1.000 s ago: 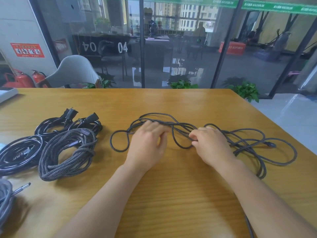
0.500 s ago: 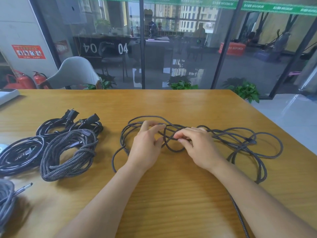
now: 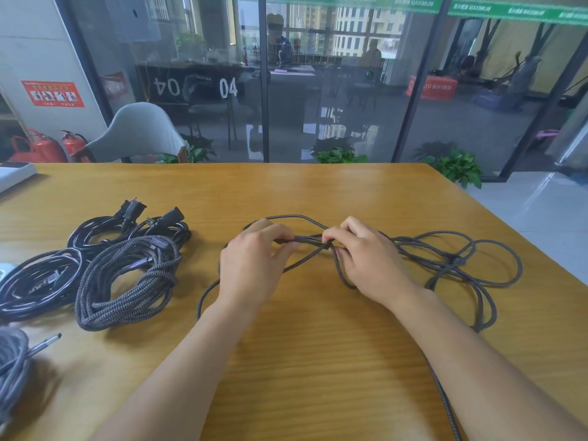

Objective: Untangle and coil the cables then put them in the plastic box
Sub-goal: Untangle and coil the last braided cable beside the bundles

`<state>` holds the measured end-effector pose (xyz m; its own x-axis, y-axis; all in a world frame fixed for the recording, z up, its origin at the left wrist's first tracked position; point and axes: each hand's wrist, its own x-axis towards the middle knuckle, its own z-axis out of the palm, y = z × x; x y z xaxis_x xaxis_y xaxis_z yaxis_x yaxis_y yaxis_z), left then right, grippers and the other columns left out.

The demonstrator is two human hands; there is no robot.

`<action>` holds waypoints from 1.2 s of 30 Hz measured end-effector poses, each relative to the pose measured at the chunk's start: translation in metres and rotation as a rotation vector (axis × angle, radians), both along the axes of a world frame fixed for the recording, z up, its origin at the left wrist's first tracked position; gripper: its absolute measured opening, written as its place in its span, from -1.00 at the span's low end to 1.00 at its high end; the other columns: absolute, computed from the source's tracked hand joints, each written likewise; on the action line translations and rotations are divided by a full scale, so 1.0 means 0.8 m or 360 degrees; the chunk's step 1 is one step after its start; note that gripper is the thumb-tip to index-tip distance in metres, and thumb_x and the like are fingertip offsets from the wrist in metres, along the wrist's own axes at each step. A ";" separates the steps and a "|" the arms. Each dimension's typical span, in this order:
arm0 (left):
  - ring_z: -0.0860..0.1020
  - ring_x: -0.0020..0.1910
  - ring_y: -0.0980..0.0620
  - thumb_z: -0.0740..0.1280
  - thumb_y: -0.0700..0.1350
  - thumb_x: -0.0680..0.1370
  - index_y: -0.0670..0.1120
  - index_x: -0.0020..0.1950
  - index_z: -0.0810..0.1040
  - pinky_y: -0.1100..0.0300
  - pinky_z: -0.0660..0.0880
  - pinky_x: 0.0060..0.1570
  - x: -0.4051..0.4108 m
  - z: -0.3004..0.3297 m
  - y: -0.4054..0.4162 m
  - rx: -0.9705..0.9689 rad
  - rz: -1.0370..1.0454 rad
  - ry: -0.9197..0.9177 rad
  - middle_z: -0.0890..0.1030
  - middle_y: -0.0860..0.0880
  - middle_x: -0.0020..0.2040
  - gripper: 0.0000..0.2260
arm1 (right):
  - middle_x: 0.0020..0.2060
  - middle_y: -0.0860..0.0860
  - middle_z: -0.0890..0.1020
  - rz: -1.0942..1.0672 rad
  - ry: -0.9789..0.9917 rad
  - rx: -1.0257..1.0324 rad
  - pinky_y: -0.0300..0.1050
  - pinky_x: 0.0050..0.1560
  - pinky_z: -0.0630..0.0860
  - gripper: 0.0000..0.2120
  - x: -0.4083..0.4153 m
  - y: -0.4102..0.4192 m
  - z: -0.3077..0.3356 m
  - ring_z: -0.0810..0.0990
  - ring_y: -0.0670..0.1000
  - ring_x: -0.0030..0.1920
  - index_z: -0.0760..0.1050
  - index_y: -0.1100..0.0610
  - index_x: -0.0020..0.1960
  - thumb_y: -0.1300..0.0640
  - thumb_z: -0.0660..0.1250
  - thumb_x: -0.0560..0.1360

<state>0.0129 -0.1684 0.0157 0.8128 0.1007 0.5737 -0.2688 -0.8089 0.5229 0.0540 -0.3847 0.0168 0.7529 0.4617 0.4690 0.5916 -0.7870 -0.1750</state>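
- Long dark grey braided cable [image 3: 445,262], loose and tangled, spread over the middle and right of the tabletop, one strand trailing off toward the near edge.
- Left hand [image 3: 254,265], fingers curled, pinching a bundle of strands of that cable, just left of the crossing point.
- Right hand [image 3: 366,259], fingers likewise curled round the same bundle, just beside the left, several strands pulled taut between the two.
- Risk, as a judgement: pulling outward from here likely to tighten the crossing into a knot rather than free it, with so many loops overlapping to the right.
- Further risk: loose loops near the right edge dragged off the tabletop, or the trailing strand snagging at the near edge.
- Possible mix-up with the neighbours: coiled grey-brown braided cable [image 3: 127,281] and glossy black coiled power cords with plugs [image 3: 105,230] toward the left edge; another grey bundle with a metal jack [image 3: 19,358] at the near left corner.
- Plastic box not identifiable in view.
- Wooden table [image 3: 318,361], yellowish, fine grain, slight sheen.
- Beyond the far edge: grey chair [image 3: 140,132], dark glass partition marked "04" [image 3: 228,87], green potted plants [image 3: 458,167], red fire extinguishers [image 3: 41,148] by the left wall.
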 end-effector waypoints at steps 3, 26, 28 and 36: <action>0.47 -0.20 0.16 0.46 0.03 0.59 0.11 -0.02 0.69 0.14 0.45 -0.29 -0.006 0.012 0.012 -0.0084 0.0080 -0.0144 0.58 0.21 -0.15 -0.97 | -0.11 -0.12 0.42 -0.0096 -0.0057 0.0039 -0.11 -0.09 0.33 -0.80 0.011 -0.012 -0.003 0.40 -0.03 -0.10 0.62 -0.02 0.11 0.24 0.45 0.57; 0.54 -0.37 0.00 0.31 -0.16 0.61 0.09 -0.09 0.64 0.09 0.53 -0.31 -0.035 0.044 0.018 0.0092 -0.0182 0.0382 0.65 0.10 -0.29 -0.82 | -0.19 -0.08 0.50 -0.0043 -0.0061 0.0187 -0.20 -0.32 0.32 -0.87 0.012 -0.015 -0.007 0.48 -0.01 -0.32 0.71 0.01 0.08 0.19 0.49 0.58; 0.44 -0.50 0.10 0.27 -0.25 0.63 0.08 -0.14 0.60 0.14 0.43 -0.42 -0.033 0.048 0.032 -0.0213 -0.0197 0.0383 0.65 0.10 -0.31 -0.73 | -0.21 -0.12 0.47 -0.0093 -0.0018 0.0254 -0.31 -0.33 0.27 -0.87 0.016 -0.018 -0.009 0.48 -0.04 -0.32 0.72 0.00 0.11 0.12 0.50 0.57; 0.31 -0.43 0.03 0.19 -0.23 0.68 -0.06 -0.03 0.63 0.21 0.23 -0.49 -0.021 0.052 0.072 -0.0893 0.0067 0.0214 0.49 -0.06 -0.34 -0.76 | -0.19 -0.10 0.51 -0.0282 0.0018 0.0169 -0.15 -0.28 0.31 -0.81 0.017 -0.025 -0.005 0.49 -0.01 -0.16 0.69 -0.06 0.18 -0.02 0.45 0.59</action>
<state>-0.0042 -0.1108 0.0576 0.8636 0.3937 0.3150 -0.1439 -0.4063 0.9023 0.0675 -0.4047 0.0128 0.8234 0.2699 0.4992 0.4431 -0.8554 -0.2683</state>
